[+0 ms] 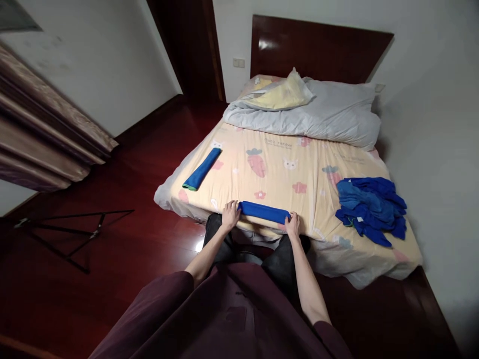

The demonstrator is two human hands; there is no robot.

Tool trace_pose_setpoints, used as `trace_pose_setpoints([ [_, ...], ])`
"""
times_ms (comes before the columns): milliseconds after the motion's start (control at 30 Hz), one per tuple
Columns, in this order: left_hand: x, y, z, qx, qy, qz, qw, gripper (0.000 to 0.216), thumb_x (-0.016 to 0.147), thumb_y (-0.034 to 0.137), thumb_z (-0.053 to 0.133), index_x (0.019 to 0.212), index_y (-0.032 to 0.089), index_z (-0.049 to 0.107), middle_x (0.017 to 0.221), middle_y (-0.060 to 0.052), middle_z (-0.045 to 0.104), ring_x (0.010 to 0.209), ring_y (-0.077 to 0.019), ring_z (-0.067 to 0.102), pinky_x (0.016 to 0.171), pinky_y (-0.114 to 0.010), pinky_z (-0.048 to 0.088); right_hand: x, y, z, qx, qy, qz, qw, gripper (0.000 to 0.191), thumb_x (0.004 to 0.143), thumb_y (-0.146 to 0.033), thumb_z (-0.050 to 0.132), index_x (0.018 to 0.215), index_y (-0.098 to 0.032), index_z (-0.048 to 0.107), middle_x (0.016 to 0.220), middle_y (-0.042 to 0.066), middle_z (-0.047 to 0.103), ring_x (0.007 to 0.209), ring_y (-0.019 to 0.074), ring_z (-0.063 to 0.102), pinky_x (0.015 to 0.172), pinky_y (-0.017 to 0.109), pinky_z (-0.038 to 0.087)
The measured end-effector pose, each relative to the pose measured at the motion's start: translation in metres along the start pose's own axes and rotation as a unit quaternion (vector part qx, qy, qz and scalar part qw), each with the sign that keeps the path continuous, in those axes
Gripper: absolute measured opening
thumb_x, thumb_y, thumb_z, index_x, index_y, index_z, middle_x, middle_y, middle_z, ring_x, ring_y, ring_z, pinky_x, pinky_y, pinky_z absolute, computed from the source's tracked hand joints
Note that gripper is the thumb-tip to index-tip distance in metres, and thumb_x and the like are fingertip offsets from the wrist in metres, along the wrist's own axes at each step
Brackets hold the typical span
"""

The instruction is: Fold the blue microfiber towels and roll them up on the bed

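Presently, your left hand (pixel 231 215) and right hand (pixel 293 224) grip opposite ends of the folded blue cloth (pixel 264 212) near the bed's edge (pixel 310 230); uneven pulling could loosen its folds.

With our left hand (pixel 231 215) and right hand (pixel 293 224) we hold the two ends of a folded blue cloth (pixel 264 212) at the near edge of the bed (pixel 275 179). Beyond our left hand, further left, lies a green-edged blue towel (pixel 202 169); right of our right hand sits a crumpled blue pile (pixel 370 207). A grey quilt (pixel 337 112) lies far ahead.
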State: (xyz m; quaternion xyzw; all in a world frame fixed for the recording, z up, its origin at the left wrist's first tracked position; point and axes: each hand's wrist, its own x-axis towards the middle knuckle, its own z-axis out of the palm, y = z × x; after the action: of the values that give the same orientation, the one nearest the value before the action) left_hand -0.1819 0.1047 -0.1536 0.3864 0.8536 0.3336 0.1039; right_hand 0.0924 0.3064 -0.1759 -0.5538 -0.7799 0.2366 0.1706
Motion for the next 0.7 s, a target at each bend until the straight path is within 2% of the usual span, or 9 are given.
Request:
trace_pose_setpoints([
  [67, -0.014, 0.020, 0.008, 0.015, -0.013, 0.080, 0.997, 0.055, 0.100, 0.026, 0.057, 0.152, 0.015, 0.048, 0.164, -0.019, 0.039, 0.154, -0.0357, 0.028, 0.127, -0.051, 0.023, -0.007, -0.017, 0.002, -0.019, 0.018, -0.051, 0.998, 0.048, 0.098, -0.029, 0.041, 0.141, -0.017, 0.058, 0.139, 0.018, 0.062, 0.129, 0.0313, 0.055, 0.110, 0.044, 0.042],
  [133, -0.024, 0.042, 0.026, 0.020, -0.050, 0.136, 0.989, 0.059, 0.098, 0.027, 0.057, 0.156, 0.018, 0.046, 0.170, -0.015, 0.031, 0.160, -0.0361, 0.016, 0.130, -0.054, 0.015, -0.014, -0.037, 0.007, -0.034, 0.007, -0.116, 0.993, 0.050, 0.101, -0.027, 0.036, 0.146, -0.017, 0.056, 0.148, 0.017, 0.057, 0.140, 0.0309, 0.046, 0.119, 0.047, 0.033],
  [233, -0.031, 0.064, 0.056, 0.031, -0.099, 0.165, 0.981, 0.068, 0.092, 0.023, 0.061, 0.158, 0.021, 0.046, 0.172, -0.013, 0.026, 0.161, -0.0403, 0.007, 0.129, -0.062, 0.008, -0.021, -0.054, 0.018, -0.066, -0.052, -0.217, 0.973, 0.052, 0.105, -0.030, 0.031, 0.152, -0.020, 0.052, 0.158, 0.014, 0.050, 0.152, 0.0272, 0.035, 0.126, 0.049, 0.023],
  [333, -0.024, 0.059, 0.070, 0.048, -0.116, 0.169, 0.978, 0.076, 0.086, 0.017, 0.063, 0.159, 0.025, 0.044, 0.172, -0.012, 0.027, 0.161, -0.0412, 0.007, 0.127, -0.066, 0.003, -0.019, -0.044, 0.025, -0.097, -0.103, -0.238, 0.961, 0.056, 0.106, -0.034, 0.031, 0.158, -0.021, 0.044, 0.167, 0.012, 0.039, 0.157, 0.0249, 0.028, 0.128, 0.049, 0.021],
  [433, -0.005, 0.038, 0.062, 0.043, -0.125, 0.168, 0.977, 0.081, 0.081, 0.020, 0.071, 0.158, 0.026, 0.046, 0.170, -0.012, 0.032, 0.161, -0.0404, 0.010, 0.128, -0.063, 0.000, -0.005, -0.022, 0.020, -0.113, -0.123, -0.209, 0.964, 0.057, 0.106, -0.038, 0.032, 0.159, -0.021, 0.043, 0.169, 0.010, 0.035, 0.159, 0.0232, 0.026, 0.128, 0.046, 0.021],
  [567, 0.017, 0.015, 0.037, 0.014, -0.127, 0.098, 0.987, 0.079, 0.077, 0.021, 0.075, 0.152, 0.022, 0.052, 0.167, -0.018, 0.037, 0.160, -0.0423, 0.016, 0.127, -0.064, 0.005, 0.018, -0.011, 0.008, -0.121, -0.159, -0.186, 0.962, 0.053, 0.106, -0.035, 0.033, 0.154, -0.022, 0.052, 0.165, 0.008, 0.043, 0.156, 0.0208, 0.033, 0.127, 0.040, 0.026],
  [633, 0.014, 0.007, 0.027, 0.004, -0.103, 0.067, 0.992, 0.080, 0.077, 0.017, 0.071, 0.153, 0.020, 0.049, 0.167, -0.020, 0.035, 0.160, -0.0423, 0.015, 0.128, -0.064, 0.007, 0.025, -0.013, 0.004, -0.123, -0.168, -0.179, 0.962, 0.051, 0.106, -0.033, 0.035, 0.151, -0.022, 0.055, 0.163, 0.008, 0.046, 0.154, 0.0202, 0.037, 0.126, 0.037, 0.029],
  [700, -0.004, 0.000, 0.020, -0.010, -0.044, 0.049, 0.998, 0.080, 0.079, 0.015, 0.066, 0.157, 0.016, 0.044, 0.169, -0.020, 0.030, 0.161, -0.0401, 0.012, 0.129, -0.061, 0.009, 0.027, -0.015, 0.002, -0.123, -0.170, -0.176, 0.962, 0.049, 0.105, -0.030, 0.038, 0.148, -0.022, 0.058, 0.160, 0.008, 0.050, 0.151, 0.0201, 0.042, 0.125, 0.036, 0.031],
])
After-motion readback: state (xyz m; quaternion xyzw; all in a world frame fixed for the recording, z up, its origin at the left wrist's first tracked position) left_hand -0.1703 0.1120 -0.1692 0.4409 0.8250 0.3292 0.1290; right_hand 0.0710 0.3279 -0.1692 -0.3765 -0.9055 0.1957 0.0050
